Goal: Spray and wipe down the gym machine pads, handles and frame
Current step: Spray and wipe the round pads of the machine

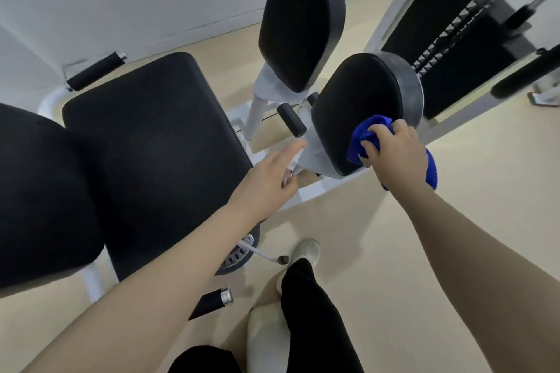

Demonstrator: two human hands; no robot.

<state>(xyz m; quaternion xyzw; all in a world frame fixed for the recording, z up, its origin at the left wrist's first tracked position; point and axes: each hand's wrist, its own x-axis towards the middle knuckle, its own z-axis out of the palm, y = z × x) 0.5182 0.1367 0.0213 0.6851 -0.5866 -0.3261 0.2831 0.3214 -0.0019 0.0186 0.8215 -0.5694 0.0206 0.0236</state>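
Right hand (394, 154) grips crumpled blue cloth (368, 136) at lower edge of rounded black vinyl pad (354, 106); left hand (266, 179) holds small spray bottle (295, 160), partly hidden; other pads, handles & frame prob. left.

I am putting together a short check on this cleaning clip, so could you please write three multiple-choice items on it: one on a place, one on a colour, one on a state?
1. Where is the cloth pressed?
A. on the seat
B. on the lower edge of the nearer oval pad
C. on the floor

2. What colour is the cloth?
A. blue
B. white
C. red

3. How is the right hand?
A. open and idle
B. gripping a handle
C. curled round the cloth

Answers: 1 B, the cloth sits against that pad's lower edge; 2 A, it is bright blue; 3 C, its fingers bunch the cloth.
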